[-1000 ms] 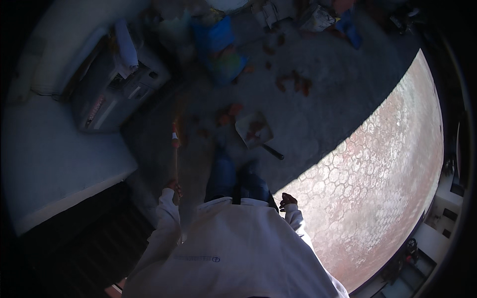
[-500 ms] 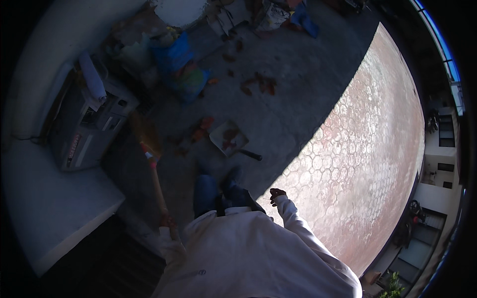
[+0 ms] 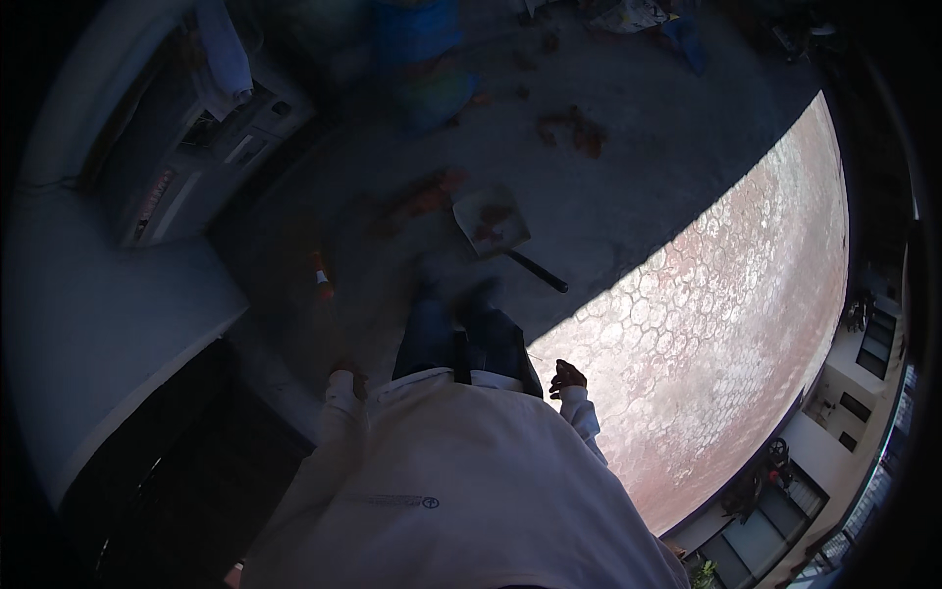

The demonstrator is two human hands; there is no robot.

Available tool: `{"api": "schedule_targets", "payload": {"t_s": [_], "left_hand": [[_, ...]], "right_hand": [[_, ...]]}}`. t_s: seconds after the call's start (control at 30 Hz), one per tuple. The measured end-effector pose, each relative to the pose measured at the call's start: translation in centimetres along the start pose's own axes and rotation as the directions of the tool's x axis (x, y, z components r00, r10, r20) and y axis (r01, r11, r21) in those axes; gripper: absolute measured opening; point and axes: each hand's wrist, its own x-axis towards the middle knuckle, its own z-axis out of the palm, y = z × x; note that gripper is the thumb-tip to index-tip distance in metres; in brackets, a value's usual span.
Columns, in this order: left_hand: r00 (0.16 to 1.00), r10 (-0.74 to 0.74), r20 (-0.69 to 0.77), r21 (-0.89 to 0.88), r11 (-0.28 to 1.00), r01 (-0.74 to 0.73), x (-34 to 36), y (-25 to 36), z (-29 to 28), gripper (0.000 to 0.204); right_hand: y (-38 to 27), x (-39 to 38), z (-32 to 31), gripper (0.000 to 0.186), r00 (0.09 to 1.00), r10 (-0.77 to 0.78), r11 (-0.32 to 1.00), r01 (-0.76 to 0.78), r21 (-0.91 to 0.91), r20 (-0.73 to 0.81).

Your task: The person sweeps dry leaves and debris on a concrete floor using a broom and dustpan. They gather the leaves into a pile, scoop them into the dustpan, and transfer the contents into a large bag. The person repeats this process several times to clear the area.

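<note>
My left hand (image 3: 347,379) is closed on the wooden handle of a broom, whose red-and-white banded part (image 3: 322,278) shows dimly above it, with blurred bristles. My right hand (image 3: 569,377) hangs beside my jeans, fingers curled, perhaps round something thin that I cannot make out. In front of my feet a square dustpan (image 3: 491,221) with reddish-brown bits in it lies on the floor, its black handle (image 3: 540,272) toward the lower right. Dry reddish leaves or scraps (image 3: 571,133) are scattered around it.
A grey boxy appliance (image 3: 201,162) stands at the left by a pale ledge (image 3: 128,324). Blue and green bags (image 3: 417,39) and other clutter lie at the far side. Sunlit paving (image 3: 706,363) curves along the right, with a building and parked two-wheelers (image 3: 775,471) beyond.
The broom head swung forward and right about half a second ago and is now back lower, blurred. My view has shifted and the dustpan still lies on the floor.
</note>
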Motion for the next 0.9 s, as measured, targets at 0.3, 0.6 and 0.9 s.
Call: {"api": "schedule_targets", "payload": {"t_s": [0.3, 0.6, 0.9], "left_hand": [[0.999, -0.028, 0.031, 0.060, 0.998, 0.026, 4.8, 3.1, 8.7, 0.026], [0.987, -0.070, -0.141, 0.159, 0.983, 0.093, 5.0, 1.1, 24.5, 0.027], [0.990, -0.060, -0.129, 0.209, 0.974, 0.086, -0.5, -0.8, 39.8, 0.025]], "right_hand": [[-4.5, 1.6, -2.1, 0.061, 0.969, -0.219, 0.944, 0.181, -0.277, -0.112], [-13.3, 17.9, 3.6, 0.090, 0.952, 0.061, 0.987, -0.102, 0.125, 0.300], [-13.5, 26.9, 2.7, 0.038, 0.898, 0.080, 0.977, 0.016, -0.213, 0.433]]}}
